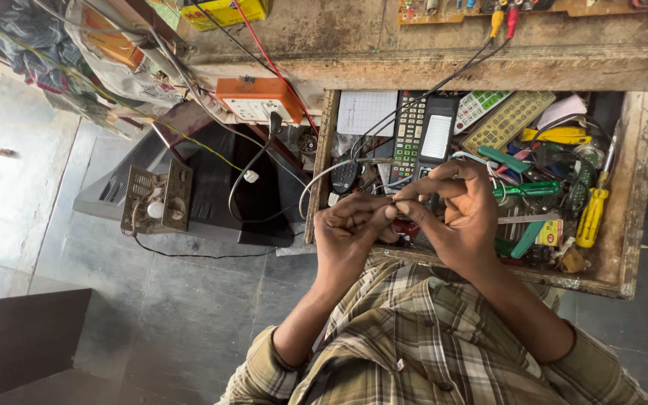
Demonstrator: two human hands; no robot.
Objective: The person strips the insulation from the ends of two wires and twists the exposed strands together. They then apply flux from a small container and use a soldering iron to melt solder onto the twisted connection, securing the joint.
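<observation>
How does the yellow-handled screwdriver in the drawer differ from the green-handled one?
The yellow-handled screwdriver lies near the drawer's right wall, roughly lengthwise up the picture; the green-handled screwdriver lies crosswise, beside the right hand. Yellow looks opaque, green translucent. Neither is held.

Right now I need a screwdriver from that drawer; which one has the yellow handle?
The screwdriver at the drawer's right edge, standing lengthwise beside the wall. The other, nearer the right hand, has a green handle.
</observation>
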